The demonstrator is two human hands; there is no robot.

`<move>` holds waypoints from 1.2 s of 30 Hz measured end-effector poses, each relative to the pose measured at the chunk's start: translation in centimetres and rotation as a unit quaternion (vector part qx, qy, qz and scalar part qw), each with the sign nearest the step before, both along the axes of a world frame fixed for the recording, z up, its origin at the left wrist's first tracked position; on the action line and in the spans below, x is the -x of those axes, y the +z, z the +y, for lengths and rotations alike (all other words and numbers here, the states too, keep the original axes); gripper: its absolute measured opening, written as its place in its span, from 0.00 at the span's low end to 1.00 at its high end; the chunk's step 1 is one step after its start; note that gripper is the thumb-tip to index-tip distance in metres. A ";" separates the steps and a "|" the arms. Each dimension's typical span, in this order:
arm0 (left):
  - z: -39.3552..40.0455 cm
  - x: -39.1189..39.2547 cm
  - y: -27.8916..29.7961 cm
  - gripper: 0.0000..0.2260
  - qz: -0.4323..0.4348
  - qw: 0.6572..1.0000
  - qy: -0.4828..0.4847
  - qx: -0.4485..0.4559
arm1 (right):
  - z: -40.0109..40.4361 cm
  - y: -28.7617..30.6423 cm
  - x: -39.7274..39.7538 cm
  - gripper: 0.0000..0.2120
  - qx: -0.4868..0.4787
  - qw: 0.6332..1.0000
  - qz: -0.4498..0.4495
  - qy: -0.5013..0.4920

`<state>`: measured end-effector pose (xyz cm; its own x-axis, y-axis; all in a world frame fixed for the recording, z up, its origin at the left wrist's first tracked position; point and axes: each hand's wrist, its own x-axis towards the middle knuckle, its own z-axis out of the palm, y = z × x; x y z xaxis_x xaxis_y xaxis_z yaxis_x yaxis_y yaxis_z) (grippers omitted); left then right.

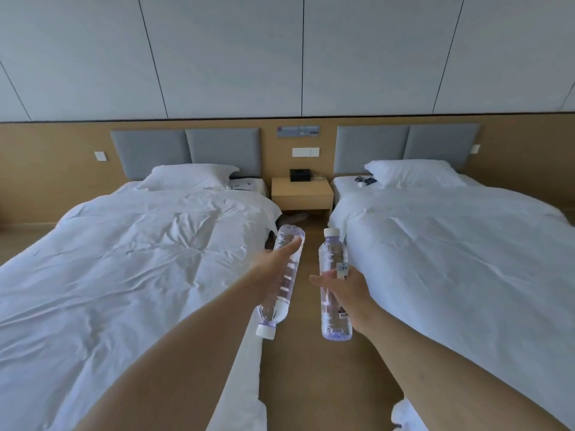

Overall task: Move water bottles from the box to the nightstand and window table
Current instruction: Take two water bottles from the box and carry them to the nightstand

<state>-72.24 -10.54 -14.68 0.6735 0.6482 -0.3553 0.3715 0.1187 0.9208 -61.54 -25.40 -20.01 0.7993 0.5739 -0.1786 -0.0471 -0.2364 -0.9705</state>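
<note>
I saw my left hand (273, 269) gripping an upside-down clear bottle (281, 281); my right hand (345, 293) gripped an upright one (333, 259).

Two white-sheeted beds (451, 244) with grey headboards (186, 150) flank a wood floor (311, 384) below pale panelled walls (280, 57).

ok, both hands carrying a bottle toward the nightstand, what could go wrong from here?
1. The bottle in the left hand is cap-down; it needs flipping before it can stand, and could slip then.
2. The nightstand already holds a black box, so standing room looks limited and a bottle could knock it.
3. The aisle between the beds is narrow, with something dark on the floor near the nightstand: possible trip.
</note>
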 end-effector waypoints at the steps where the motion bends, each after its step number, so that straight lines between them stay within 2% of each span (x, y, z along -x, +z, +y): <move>1: 0.7 -1.5 -0.3 0.34 -0.001 1.000 0.000 0.004 | 0.4 -0.4 -1.3 0.26 -0.001 1.000 0.005 -0.006; 10: 7.6 -17.5 -1.9 0.33 0.005 1.000 0.009 -0.006 | 7.1 -1.8 -17.1 0.22 -0.013 1.000 -0.007 -0.003; 17: 13.5 -28.4 -0.1 0.34 0.002 1.000 0.021 -0.010 | 14.0 0.2 -29.2 0.24 -0.011 1.000 -0.005 0.014; 29: 26.7 -41.6 -1.1 0.31 0.009 1.000 0.000 -0.028 | 27.5 -0.5 -41.9 0.23 -0.008 1.000 -0.007 0.002; 36: 39.5 -49.7 0.9 0.39 0.014 0.999 -0.024 -0.019 | 40.5 0.6 -49.0 0.23 -0.007 1.000 -0.015 -0.023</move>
